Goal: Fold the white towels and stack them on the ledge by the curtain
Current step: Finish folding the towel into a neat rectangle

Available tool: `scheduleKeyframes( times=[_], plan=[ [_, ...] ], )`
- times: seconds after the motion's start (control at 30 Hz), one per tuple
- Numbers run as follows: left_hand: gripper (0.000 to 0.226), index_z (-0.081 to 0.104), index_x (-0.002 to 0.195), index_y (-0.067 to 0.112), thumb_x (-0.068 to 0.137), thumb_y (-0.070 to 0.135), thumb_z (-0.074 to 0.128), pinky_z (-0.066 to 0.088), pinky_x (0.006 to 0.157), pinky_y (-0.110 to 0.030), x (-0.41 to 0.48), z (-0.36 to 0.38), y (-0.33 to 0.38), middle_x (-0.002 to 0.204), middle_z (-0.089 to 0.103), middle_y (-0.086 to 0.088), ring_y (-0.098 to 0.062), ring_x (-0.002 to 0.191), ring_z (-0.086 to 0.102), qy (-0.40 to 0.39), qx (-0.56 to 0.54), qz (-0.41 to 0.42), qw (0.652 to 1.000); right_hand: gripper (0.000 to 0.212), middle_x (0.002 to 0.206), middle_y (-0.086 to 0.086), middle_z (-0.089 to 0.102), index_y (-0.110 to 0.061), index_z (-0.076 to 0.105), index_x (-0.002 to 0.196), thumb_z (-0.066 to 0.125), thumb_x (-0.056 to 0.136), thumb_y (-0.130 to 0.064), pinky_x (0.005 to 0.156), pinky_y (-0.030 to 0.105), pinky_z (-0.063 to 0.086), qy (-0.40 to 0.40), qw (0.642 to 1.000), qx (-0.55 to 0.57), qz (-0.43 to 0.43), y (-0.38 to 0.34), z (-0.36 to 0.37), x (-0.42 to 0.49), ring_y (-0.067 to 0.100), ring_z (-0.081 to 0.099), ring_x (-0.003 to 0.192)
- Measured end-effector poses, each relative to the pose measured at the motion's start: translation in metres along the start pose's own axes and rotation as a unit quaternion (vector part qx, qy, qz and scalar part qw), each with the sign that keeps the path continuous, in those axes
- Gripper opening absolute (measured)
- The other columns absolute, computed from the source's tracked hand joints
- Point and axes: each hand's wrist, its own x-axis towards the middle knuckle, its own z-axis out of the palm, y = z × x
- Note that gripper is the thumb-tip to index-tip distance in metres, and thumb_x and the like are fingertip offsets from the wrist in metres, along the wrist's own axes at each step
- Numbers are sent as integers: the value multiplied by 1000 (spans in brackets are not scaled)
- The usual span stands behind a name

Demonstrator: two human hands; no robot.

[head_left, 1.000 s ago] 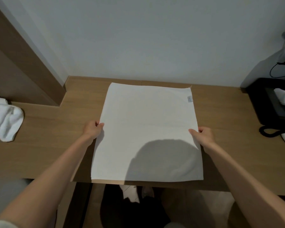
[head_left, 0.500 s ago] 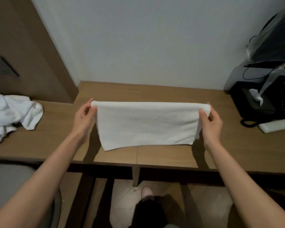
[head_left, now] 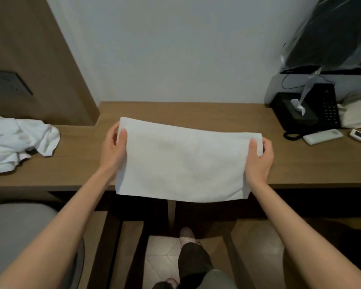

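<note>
I hold the towel (head_left: 181, 161) pinched at its two upper corners, left hand (head_left: 113, 151) and right hand (head_left: 258, 161) each curled round an edge, so it hangs over the near edge of the worktop (head_left: 300, 163) with its lower hem sagging below the lip. I judge the limp cloth could slip from a pinch, or the hem could catch on that edge and crumple the fold. It is a white, matte, slightly nubbly rectangle against smooth brown wood grain, with a rumpled heap of towels (head_left: 19, 147) well to the left.
</note>
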Motion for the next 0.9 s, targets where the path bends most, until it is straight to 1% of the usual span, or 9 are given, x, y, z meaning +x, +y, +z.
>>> scheduleKeyframes(
  times=[0.07,0.13,0.2,0.3,0.37,0.47,0.63,0.77,0.9],
  plan=[
    [32,51,131,23,99,26,47,46,94,-24,-9,2,-23,124,59,13,-10,116,54,-69,54,-12,996,15,101,-9,59,-23,57,110,51,97,-29,82,29,44,-90,994,-27,57,18,1,-1,12,56,97],
    [43,42,142,13,101,22,44,36,110,-36,-14,7,-46,143,47,-1,-19,132,43,-91,85,-63,990,20,105,-4,64,-21,61,114,53,96,-24,88,38,50,-197,972,-63,112,35,6,0,19,60,101],
    [46,36,146,12,101,20,42,27,114,-33,-13,14,-62,150,37,-4,-21,138,34,-84,104,-111,985,23,107,1,67,-19,64,115,52,95,-22,92,43,51,-246,952,-101,150,50,16,2,24,62,101],
    [44,40,144,12,101,20,41,31,113,-41,3,20,-79,147,42,-6,-24,135,38,-85,121,-143,979,32,115,5,66,-14,61,124,51,95,-22,91,41,51,-215,950,-114,197,67,33,14,26,62,104],
    [43,42,142,10,101,19,42,32,112,-42,21,25,-86,144,45,-8,-26,133,41,-78,134,-152,976,35,120,6,64,-13,59,127,51,95,-24,96,44,49,-195,951,-124,207,73,45,30,28,59,110],
    [44,40,144,10,101,20,42,29,112,-35,52,38,-96,147,41,-8,-26,136,37,-71,181,-145,970,35,121,7,63,-13,59,126,51,96,-27,96,45,47,-187,953,-144,190,83,66,57,29,58,112],
    [44,38,144,14,102,26,38,29,111,-40,90,71,-110,148,41,-6,-26,135,38,-36,255,-144,956,39,127,7,60,-16,54,132,47,99,-34,87,34,42,-164,948,-216,169,103,107,95,30,55,114],
    [42,42,142,15,103,28,36,27,112,-44,101,90,-117,142,46,-9,-27,132,40,18,306,-125,944,39,130,15,54,-13,54,132,44,100,-32,103,46,39,-153,938,-268,156,119,129,113,33,46,123],
    [40,46,139,20,102,32,35,23,107,-46,108,99,-119,131,52,-9,-28,125,41,44,380,-110,917,37,127,18,48,-16,58,128,45,98,-34,103,45,29,-109,929,-323,148,124,147,125,33,42,121]
  ],
)
